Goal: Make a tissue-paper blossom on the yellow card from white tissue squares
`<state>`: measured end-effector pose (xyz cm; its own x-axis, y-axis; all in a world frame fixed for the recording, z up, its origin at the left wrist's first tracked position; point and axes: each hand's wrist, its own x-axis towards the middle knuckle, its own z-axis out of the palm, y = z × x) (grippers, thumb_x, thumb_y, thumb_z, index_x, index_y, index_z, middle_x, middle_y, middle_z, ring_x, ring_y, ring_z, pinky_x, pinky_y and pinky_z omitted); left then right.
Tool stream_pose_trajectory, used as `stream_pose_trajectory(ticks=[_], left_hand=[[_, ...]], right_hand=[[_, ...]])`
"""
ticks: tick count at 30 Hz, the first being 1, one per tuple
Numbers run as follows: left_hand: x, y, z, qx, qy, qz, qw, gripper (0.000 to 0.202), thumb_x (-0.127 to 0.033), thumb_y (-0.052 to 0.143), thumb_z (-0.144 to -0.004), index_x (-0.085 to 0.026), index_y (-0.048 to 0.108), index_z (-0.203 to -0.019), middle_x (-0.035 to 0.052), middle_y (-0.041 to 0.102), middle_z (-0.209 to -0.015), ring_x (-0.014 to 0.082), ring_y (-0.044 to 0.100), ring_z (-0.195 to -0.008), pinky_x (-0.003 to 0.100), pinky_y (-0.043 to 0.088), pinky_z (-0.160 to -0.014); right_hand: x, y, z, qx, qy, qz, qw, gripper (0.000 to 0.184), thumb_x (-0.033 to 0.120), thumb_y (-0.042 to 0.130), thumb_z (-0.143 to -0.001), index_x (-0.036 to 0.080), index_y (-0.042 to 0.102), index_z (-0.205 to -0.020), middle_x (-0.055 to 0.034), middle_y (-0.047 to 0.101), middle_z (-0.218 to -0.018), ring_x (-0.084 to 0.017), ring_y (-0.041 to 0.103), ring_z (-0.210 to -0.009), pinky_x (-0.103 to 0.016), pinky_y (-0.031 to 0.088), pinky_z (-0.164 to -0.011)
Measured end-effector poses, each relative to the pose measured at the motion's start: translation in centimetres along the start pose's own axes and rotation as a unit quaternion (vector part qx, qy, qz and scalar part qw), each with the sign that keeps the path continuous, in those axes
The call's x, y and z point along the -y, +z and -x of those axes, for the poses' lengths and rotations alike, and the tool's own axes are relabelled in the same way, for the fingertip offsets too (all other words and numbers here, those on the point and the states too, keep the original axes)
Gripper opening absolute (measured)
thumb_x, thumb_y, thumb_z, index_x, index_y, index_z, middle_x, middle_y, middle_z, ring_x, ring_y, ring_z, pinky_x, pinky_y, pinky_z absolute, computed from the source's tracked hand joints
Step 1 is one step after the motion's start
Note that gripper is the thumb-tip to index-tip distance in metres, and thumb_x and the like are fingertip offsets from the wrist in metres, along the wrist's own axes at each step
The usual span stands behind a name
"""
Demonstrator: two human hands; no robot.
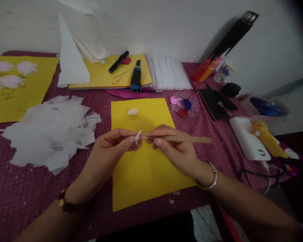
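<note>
My left hand (118, 143) pinches a small piece of white tissue paper (138, 136) between thumb and fingers. In my right hand (173, 145) is a slim light-brown stick (189, 138), held level, with its left tip at the tissue piece. Whether that tip is bare or has a brush end is hidden by the paper and fingers. Both hands are above a yellow paper sheet (141, 178). A small clump of crumpled whitish tissue (132, 111) sits near the sheet's top. To the left lies a large heap of white tissue squares (47, 131).
A clear palette (195, 101) holds pink, blue and red blobs. Behind are a black marker (118, 62), a blue-black cutter (136, 77) and white strips (170, 72). At right are a dark phone (212, 104) and a white box-like device (249, 137). Another yellow sheet (20, 104) bears pink tufts.
</note>
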<state>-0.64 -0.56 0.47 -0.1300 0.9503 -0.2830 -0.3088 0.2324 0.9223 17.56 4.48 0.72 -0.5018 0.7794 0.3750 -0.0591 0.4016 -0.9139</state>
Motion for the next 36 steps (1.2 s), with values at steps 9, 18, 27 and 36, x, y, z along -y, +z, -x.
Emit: stream_pose_trajectory(ticks=[9, 18, 27, 36], left_hand=[[0.6, 0.4, -0.2, -0.009, 0.054, -0.062, 0.997, 0.005, -0.019, 0.076, -0.070, -0.020, 0.073, -0.074, -0.0013, 0.069, -0.066, 0.0094, 0.061, -0.060, 0.021, 0.050, -0.063], [1.0, 0.1, 0.2, 0.007, 0.029, 0.016, 0.999, 0.008, -0.021, 0.076, -0.070, -0.020, 0.069, -0.073, -0.0009, 0.068, -0.064, 0.0102, 0.060, -0.056, 0.022, 0.050, -0.055], [1.1, 0.3, 1.1, 0.026, 0.264, -0.303, 0.915, 0.014, -0.013, 0.068, -0.074, -0.027, 0.072, -0.076, 0.0020, 0.072, -0.078, 0.0159, 0.065, -0.074, 0.027, 0.052, -0.069], [1.5, 1.0, 1.3, 0.018, 0.099, -0.142, 0.985, 0.016, -0.023, 0.065, -0.079, -0.022, 0.072, -0.094, 0.0021, 0.073, -0.077, 0.0136, 0.066, -0.063, 0.026, 0.056, -0.061]], right_hand=[[-0.7, 1.0, 0.3, -0.084, 0.146, -0.145, 0.975, 0.011, 0.031, 0.060, -0.090, 0.023, 0.068, -0.088, 0.0033, 0.062, -0.066, -0.009, 0.057, -0.057, -0.023, 0.048, -0.053], [-0.5, 0.6, -0.1, -0.059, 0.182, -0.152, 0.970, 0.011, 0.030, 0.066, -0.083, 0.021, 0.072, -0.081, 0.0009, 0.067, -0.072, -0.008, 0.056, -0.055, -0.023, 0.046, -0.052], [-1.4, 0.6, 0.0, -0.045, 0.349, -0.398, 0.847, 0.013, 0.030, 0.074, -0.076, 0.019, 0.070, -0.083, 0.0038, 0.064, -0.062, -0.006, 0.056, -0.051, -0.018, 0.047, -0.052], [-1.6, 0.0, -0.4, -0.063, 0.304, -0.315, 0.897, 0.017, 0.034, 0.076, -0.076, 0.019, 0.068, -0.077, 0.0031, 0.065, -0.064, -0.007, 0.056, -0.051, -0.018, 0.046, -0.050]])
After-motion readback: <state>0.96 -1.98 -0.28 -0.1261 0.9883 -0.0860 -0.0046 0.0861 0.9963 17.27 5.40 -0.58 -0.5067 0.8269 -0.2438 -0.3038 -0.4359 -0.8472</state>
